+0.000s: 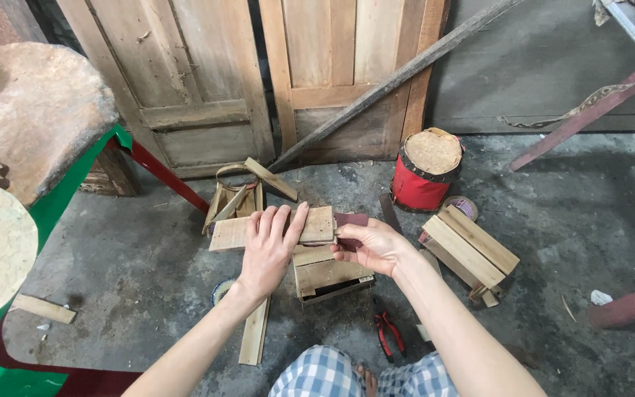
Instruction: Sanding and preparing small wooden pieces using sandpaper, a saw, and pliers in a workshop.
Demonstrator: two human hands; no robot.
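Note:
My left hand (267, 248) lies flat, fingers spread, on a thin wooden board (316, 224) that rests on top of a small wooden box (330, 278). My right hand (371, 246) grips the board's right end, beside a dark reddish piece (352, 219) that looks like sandpaper. The box sits on the grey concrete floor just in front of my knees.
Red-handled pliers (386, 331) lie by my right forearm. A slatted wooden stool (469, 252) stands to the right, a red drum-like stool (425, 170) behind it. A small wooden basket (234, 200) sits at left, loose slats (255, 332) below. Wooden doors (207, 81) stand at the back.

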